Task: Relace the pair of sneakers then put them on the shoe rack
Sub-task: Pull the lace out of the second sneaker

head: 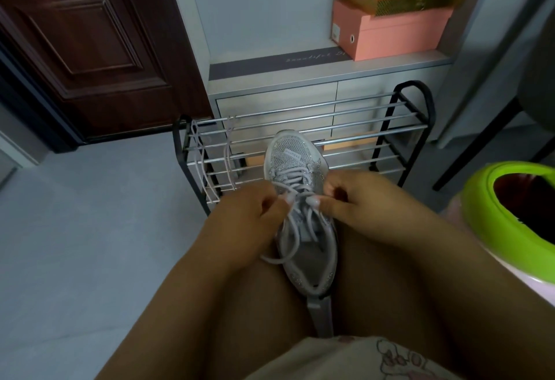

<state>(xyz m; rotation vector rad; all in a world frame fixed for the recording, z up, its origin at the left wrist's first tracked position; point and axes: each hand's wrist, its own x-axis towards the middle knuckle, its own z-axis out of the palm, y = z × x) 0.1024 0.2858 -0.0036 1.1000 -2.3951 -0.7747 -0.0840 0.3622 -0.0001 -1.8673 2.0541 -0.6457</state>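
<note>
The sneaker [300,214] lies lengthwise between the knees, toe toward the rack [399,127]; left hand [246,217] and right hand [357,199] each pinch its lace [295,199].

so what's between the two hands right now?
In the head view, the grey sneaker lies between the left hand and the right hand, resting between the person's legs. Each hand pinches its lace over the eyelets.

Pink shoeboxes [399,28] on a cabinet — green-rimmed bin [492,217], brown door [90,43].
</note>
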